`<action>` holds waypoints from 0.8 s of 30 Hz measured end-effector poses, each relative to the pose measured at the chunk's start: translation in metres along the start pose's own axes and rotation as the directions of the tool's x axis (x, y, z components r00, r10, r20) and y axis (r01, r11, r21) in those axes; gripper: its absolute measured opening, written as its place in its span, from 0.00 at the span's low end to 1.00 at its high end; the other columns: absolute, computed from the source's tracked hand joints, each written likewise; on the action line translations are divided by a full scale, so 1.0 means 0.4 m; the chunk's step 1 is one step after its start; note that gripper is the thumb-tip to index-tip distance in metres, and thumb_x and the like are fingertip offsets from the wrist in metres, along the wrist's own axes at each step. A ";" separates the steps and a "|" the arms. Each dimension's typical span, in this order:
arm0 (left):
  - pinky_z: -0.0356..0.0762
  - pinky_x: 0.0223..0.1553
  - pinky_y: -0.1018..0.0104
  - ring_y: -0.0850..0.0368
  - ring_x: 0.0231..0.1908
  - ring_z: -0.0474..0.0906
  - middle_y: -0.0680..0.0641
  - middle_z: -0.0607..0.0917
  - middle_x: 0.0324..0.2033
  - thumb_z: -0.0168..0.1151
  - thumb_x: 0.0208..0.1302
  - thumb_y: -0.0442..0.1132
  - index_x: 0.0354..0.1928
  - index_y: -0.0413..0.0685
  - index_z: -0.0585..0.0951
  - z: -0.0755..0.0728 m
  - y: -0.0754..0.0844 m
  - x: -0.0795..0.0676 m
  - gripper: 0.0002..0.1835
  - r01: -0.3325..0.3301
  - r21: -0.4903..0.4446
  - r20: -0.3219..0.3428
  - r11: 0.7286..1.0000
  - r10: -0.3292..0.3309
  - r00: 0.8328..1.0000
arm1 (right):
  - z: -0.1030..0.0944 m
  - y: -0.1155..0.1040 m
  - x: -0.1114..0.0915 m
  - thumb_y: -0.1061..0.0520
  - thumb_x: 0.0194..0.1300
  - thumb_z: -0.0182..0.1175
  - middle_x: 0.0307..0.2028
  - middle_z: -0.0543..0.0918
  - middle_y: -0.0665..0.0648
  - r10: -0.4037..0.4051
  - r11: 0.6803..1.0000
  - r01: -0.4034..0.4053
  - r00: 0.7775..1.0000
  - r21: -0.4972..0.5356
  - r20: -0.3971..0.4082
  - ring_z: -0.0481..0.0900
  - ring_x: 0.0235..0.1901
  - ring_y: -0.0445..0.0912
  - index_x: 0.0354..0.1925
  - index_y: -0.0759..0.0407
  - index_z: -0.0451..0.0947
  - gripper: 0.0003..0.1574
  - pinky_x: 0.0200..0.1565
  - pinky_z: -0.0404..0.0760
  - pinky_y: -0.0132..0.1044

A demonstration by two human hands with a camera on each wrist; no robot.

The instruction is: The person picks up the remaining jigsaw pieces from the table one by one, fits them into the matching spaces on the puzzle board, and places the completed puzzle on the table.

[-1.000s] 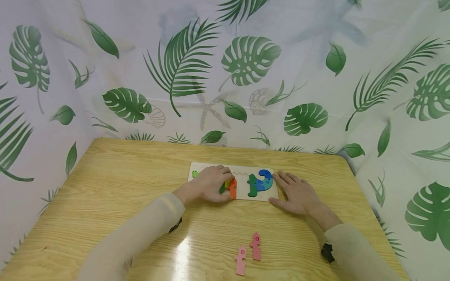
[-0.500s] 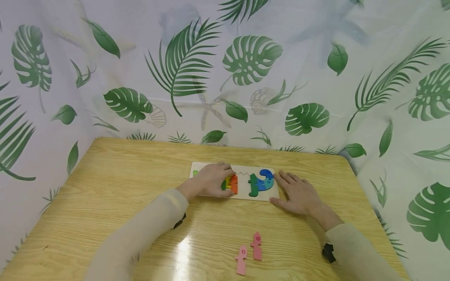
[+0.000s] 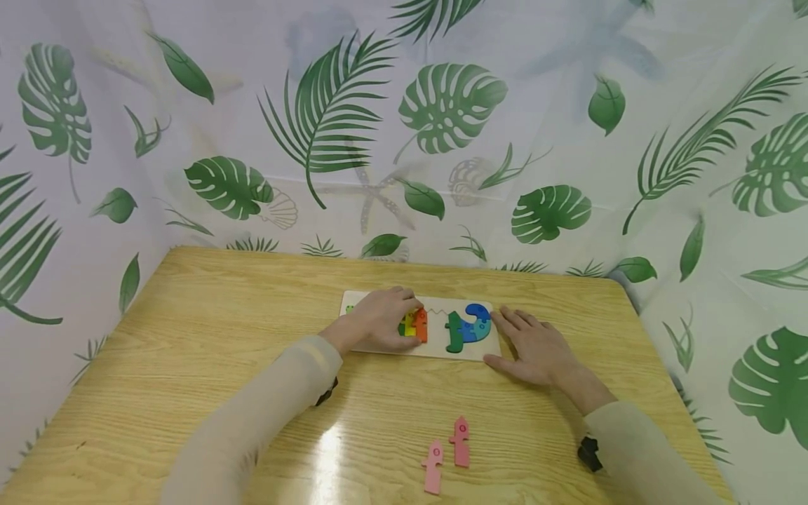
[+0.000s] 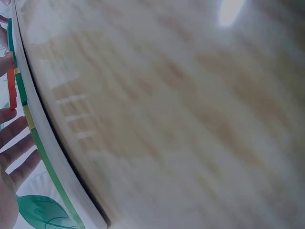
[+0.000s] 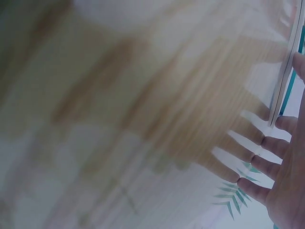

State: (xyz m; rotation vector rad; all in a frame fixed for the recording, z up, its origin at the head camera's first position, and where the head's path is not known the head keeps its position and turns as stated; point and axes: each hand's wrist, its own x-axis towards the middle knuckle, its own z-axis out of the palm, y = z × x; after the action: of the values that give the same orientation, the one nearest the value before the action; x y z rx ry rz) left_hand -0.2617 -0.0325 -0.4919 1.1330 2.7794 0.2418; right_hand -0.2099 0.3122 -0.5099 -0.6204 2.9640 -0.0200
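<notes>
As I observe it, the head camera looks forward and down from well above the table (image 3: pixel 221 308). The wrist cameras sit low and close: left hand (image 3: pixel 379 321) at the left border, right hand (image 3: pixel 533 349) at the right. All three views share the board (image 3: pixel 438 333).

On my head feed, a glare streak (image 3: pixel 327 452) crosses the near half of the wood-grain table (image 3: pixel 221 308); behind the table and along both its sides I see white cloth (image 3: pixel 252 42) printed with green monstera leaves (image 3: pixel 549 216), palm fronds (image 3: pixel 324 126) and faint starfish (image 3: pixel 376 193).
</notes>
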 end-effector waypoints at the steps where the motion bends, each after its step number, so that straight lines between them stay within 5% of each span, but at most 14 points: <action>1: 0.71 0.74 0.49 0.46 0.74 0.71 0.45 0.76 0.73 0.60 0.68 0.67 0.74 0.54 0.75 -0.002 0.001 0.000 0.39 0.000 0.002 -0.001 1.000 0.000 1.000 | 0.000 0.000 0.000 0.17 0.69 0.49 0.82 0.60 0.64 0.000 1.000 0.000 1.000 -0.001 -0.002 0.63 0.78 0.68 0.84 0.53 0.53 0.63 0.71 0.67 0.72; 24: 0.77 0.69 0.51 0.47 0.66 0.77 0.45 0.81 0.66 0.61 0.67 0.68 0.71 0.53 0.78 0.011 -0.016 0.019 0.38 -0.040 0.032 -0.032 0.999 0.041 0.999 | -0.003 -0.003 0.000 0.18 0.69 0.50 0.82 0.61 0.64 -0.006 1.000 0.006 1.000 0.011 -0.011 0.63 0.78 0.67 0.84 0.53 0.55 0.62 0.70 0.67 0.73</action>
State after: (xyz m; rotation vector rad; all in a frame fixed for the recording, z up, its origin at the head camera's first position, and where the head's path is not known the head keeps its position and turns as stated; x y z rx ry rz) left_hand -0.2706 -0.0314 -0.4978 1.2040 2.7997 0.2241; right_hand -0.2098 0.3111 -0.5085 -0.6298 2.9707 -0.0397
